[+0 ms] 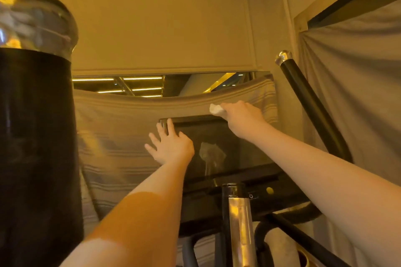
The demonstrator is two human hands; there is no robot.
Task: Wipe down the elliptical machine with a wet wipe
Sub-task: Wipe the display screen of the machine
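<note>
The elliptical's dark console screen (219, 136) stands tilted in the middle of the view, above a black panel with a power button. My right hand (243, 117) grips a small bunched white wet wipe (216, 109) at the screen's top right edge. My left hand (170, 144) lies flat with spread fingers against the screen's upper left corner. A pale reflection shows in the glass.
A thick black handlebar with a chrome cap (32, 115) fills the left side close to me. Another black handlebar (308, 102) rises at the right. Grey draped cloth (121, 128) hangs behind the console. A chrome post (239, 223) stands below the panel.
</note>
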